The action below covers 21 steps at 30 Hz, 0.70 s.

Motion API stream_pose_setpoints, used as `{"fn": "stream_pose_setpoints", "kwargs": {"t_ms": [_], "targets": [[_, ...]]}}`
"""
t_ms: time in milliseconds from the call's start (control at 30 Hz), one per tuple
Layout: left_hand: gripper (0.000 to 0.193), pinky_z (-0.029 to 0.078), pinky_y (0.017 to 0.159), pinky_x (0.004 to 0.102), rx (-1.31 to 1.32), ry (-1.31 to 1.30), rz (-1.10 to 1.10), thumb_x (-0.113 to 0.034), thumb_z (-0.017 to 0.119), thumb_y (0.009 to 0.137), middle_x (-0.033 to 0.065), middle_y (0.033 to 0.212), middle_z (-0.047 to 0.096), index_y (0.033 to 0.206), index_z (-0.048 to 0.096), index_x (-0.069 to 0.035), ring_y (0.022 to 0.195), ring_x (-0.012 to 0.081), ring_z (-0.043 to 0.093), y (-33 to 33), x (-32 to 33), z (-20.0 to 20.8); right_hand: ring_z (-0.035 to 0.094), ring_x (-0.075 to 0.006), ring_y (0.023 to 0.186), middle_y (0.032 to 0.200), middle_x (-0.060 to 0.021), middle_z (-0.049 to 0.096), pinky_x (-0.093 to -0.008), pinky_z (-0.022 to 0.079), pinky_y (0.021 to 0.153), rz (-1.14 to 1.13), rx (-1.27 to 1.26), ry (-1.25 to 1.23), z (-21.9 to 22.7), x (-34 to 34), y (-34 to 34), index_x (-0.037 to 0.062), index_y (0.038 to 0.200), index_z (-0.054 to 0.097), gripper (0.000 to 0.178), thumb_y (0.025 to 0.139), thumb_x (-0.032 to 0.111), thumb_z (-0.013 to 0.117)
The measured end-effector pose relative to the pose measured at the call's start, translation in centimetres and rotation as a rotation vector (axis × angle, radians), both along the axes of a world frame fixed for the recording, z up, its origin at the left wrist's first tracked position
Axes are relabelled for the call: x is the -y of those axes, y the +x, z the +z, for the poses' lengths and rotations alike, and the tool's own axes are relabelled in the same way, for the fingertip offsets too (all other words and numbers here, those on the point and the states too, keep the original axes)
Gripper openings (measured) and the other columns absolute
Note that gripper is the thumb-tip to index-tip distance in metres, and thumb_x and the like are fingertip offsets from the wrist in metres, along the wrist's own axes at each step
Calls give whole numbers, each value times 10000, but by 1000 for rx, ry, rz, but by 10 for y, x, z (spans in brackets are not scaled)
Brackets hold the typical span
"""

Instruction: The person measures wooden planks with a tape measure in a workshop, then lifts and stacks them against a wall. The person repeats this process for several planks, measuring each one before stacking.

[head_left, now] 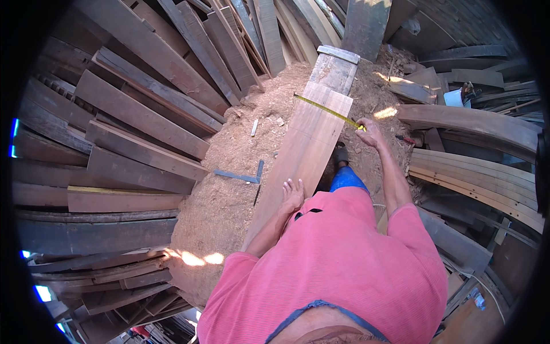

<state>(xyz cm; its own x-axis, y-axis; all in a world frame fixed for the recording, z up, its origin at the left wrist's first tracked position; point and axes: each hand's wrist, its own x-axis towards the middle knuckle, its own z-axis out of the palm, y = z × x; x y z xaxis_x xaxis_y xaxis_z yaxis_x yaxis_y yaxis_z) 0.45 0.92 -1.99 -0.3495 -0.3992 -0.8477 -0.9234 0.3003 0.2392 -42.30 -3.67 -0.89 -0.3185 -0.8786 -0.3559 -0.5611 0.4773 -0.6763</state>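
A long brown wooden board [306,137] lies in front of me, its far end on a low wooden bench [334,70]. My left hand [293,194] rests flat on the board's near part with the fingers spread. Off the board's right edge, my right hand [371,133] is closed around a tape measure, most of whose case the fingers hide. Its yellow blade [326,109] is drawn out across the board's width, and the tip reaches the left edge. A faint line crosses the board below the tape.
On the sawdust-covered ground [229,212] left of the board lies a metal carpenter's square [240,176], with a small offcut [254,127] farther off. Stacked planks [143,109] ring the left and far sides. Curved timbers [470,123] and a white container [453,98] are on the right.
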Motion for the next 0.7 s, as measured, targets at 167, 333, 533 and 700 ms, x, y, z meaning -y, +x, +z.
{"fn": "stream_pose_setpoints", "kwargs": {"t_ms": [167,333,533,700], "targets": [[1048,25,1265,644,29,29,5,-575,592,992,451,1646,-54,1676,-1,-47,1533,630,-66,-3,-2,5,693,-412,1085,1100,-251,736,-467,541,980,44,-113,52,11,28,-27,45,1174,732,453,767,242,715],[1056,16,1252,667,43,24,18,-550,607,991,483,1621,-76,1668,-4,-16,1515,658,-82,-12,-4,9,699,-389,1095,1131,-236,743,-446,540,996,75,-100,110,5,22,-55,53,1206,735,471,770,228,709],[1067,13,1243,682,87,34,28,-538,614,977,523,1592,-67,1646,35,58,1500,681,-82,-22,-5,12,705,-369,1081,1117,-233,745,-431,544,984,106,-13,72,-12,23,-68,59,1202,737,465,767,220,706],[1054,14,1243,682,87,21,54,-520,601,962,532,1586,-58,1640,61,78,1494,691,-82,-25,-8,14,683,-389,1143,1168,-245,728,-460,530,1004,150,16,120,-16,24,-76,72,1228,726,490,772,251,720]]}}
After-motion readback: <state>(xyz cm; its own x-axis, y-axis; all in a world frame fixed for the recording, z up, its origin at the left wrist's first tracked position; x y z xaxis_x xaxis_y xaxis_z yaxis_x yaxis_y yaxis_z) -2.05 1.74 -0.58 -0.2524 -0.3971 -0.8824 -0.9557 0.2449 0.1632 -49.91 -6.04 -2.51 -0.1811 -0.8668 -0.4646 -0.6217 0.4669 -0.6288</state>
